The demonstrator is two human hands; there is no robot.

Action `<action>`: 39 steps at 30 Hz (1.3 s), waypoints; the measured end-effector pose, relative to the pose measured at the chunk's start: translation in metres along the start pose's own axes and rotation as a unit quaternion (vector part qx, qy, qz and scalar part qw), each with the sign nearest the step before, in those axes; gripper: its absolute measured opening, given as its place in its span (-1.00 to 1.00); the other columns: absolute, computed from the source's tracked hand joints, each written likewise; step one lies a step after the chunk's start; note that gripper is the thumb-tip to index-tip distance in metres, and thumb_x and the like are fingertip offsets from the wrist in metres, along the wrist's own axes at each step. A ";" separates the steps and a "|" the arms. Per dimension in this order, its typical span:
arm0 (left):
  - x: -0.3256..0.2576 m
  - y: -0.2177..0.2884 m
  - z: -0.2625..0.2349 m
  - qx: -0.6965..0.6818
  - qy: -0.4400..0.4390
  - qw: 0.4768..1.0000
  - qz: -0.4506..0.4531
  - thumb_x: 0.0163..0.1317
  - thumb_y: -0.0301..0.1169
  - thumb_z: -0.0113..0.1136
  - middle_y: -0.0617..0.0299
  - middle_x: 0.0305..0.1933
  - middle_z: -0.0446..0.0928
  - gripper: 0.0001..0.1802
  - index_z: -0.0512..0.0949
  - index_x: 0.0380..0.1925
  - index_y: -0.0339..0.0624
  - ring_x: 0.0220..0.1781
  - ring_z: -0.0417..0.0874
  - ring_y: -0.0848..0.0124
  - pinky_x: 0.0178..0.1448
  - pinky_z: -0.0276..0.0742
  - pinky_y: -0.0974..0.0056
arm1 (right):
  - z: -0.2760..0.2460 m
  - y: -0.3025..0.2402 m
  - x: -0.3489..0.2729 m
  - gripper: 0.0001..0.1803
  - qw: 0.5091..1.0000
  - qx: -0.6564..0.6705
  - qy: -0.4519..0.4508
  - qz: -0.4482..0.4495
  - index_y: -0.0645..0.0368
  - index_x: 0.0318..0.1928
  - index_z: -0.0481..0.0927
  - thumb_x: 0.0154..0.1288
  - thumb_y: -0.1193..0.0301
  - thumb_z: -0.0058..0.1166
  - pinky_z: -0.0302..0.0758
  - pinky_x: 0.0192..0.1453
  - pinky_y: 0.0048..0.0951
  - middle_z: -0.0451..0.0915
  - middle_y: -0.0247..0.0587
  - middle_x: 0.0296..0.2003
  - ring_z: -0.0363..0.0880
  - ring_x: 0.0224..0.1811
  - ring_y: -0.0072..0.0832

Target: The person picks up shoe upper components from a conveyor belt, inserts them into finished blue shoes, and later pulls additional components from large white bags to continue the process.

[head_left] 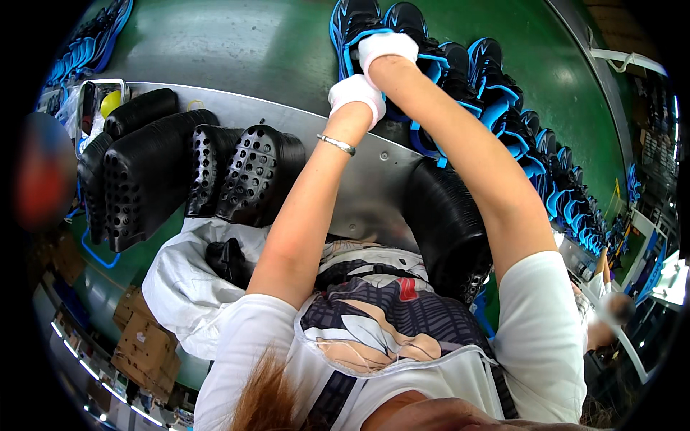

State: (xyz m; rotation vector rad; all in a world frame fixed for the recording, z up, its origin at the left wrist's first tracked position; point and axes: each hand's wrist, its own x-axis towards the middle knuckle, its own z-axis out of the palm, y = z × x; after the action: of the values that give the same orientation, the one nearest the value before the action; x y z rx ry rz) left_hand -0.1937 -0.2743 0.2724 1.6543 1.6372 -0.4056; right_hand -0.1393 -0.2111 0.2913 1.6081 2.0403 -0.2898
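Observation:
Both my hands, in white gloves, reach to the far side over a pair of black sports shoes with bright blue edging. My right hand (pixel 387 49) is over the openings of the left shoe (pixel 357 20) and the right shoe (pixel 407 17), the arm crossing from the right. Just nearer and to the left, my left hand (pixel 355 96) is at the heel end of the left shoe, over the edge of the metal ledge (pixel 302 111). The fingers of both hands are hidden behind the gloves' backs, so their grip does not show.
Rows of similar shoes (pixel 496 68) run along the green belt (pixel 237 43) to the right. Black ribbed bundles with round-holed ends (pixel 251 169) stand on the left; another black bundle (pixel 445 215) is at right. A tray (pixel 85 108) and cardboard boxes (pixel 146 352) lie farther left.

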 end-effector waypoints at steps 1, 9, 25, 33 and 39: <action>-0.001 -0.002 -0.003 0.012 -0.004 1.000 0.002 0.20 -0.25 0.11 0.05 0.06 0.64 -0.65 0.66 -0.03 -0.02 0.08 0.67 0.10 0.10 0.60 0.12 | -0.003 0.002 0.006 -0.69 1.000 -0.012 0.003 -0.010 -0.04 -0.03 0.72 0.37 0.22 -0.02 0.61 0.03 -0.20 0.68 -0.14 0.00 0.68 0.04 -0.22; -0.005 -0.004 -0.003 0.006 0.018 1.000 -0.014 0.19 -0.25 0.08 0.07 0.07 0.63 -0.62 0.65 -0.01 -0.02 0.11 0.65 0.11 0.13 0.59 0.11 | 0.009 0.001 0.016 -0.74 0.998 0.038 0.053 -0.023 0.00 -0.08 0.73 0.25 0.34 0.11 0.62 -0.02 -0.08 0.70 -0.12 -0.05 0.70 -0.03 -0.13; -0.070 -0.031 0.045 -0.043 0.437 0.889 0.132 0.22 -0.07 0.18 0.05 0.25 0.44 -0.41 0.43 0.25 0.08 0.17 0.53 0.03 0.23 0.47 0.09 | 0.007 0.169 -0.337 -0.80 0.896 0.314 0.256 -0.182 0.21 -0.14 0.66 0.35 0.37 0.12 0.55 -0.11 -0.50 0.66 -0.20 -0.27 0.63 -0.25 -0.47; -0.148 -0.028 0.103 -0.229 0.348 0.899 0.137 0.26 -0.17 0.19 0.05 0.07 0.58 -0.52 0.53 0.17 -0.05 -0.10 0.70 0.25 0.05 0.59 0.24 | 0.143 0.183 -0.374 -0.73 0.907 0.361 0.214 -0.028 0.09 -0.11 0.66 0.25 0.25 0.13 0.53 -0.05 -0.26 0.63 -0.16 -0.16 0.60 -0.09 -0.20; -0.174 -0.033 0.122 -0.206 0.306 0.920 0.133 0.28 -0.22 0.17 0.07 0.00 0.60 -0.58 0.57 0.12 -0.06 -0.14 0.69 0.27 0.02 0.58 0.26 | 0.192 0.146 -0.347 -0.35 0.932 0.326 0.159 0.003 0.07 0.14 0.48 0.05 0.07 0.27 0.44 0.22 -0.21 0.50 -0.09 0.09 0.46 0.18 -0.12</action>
State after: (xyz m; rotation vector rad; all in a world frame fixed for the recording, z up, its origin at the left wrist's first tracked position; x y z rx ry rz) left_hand -0.2131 -0.4865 0.3023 1.7230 1.7266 0.6204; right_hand 0.1054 -0.5534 0.3317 2.1641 2.3258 -0.8229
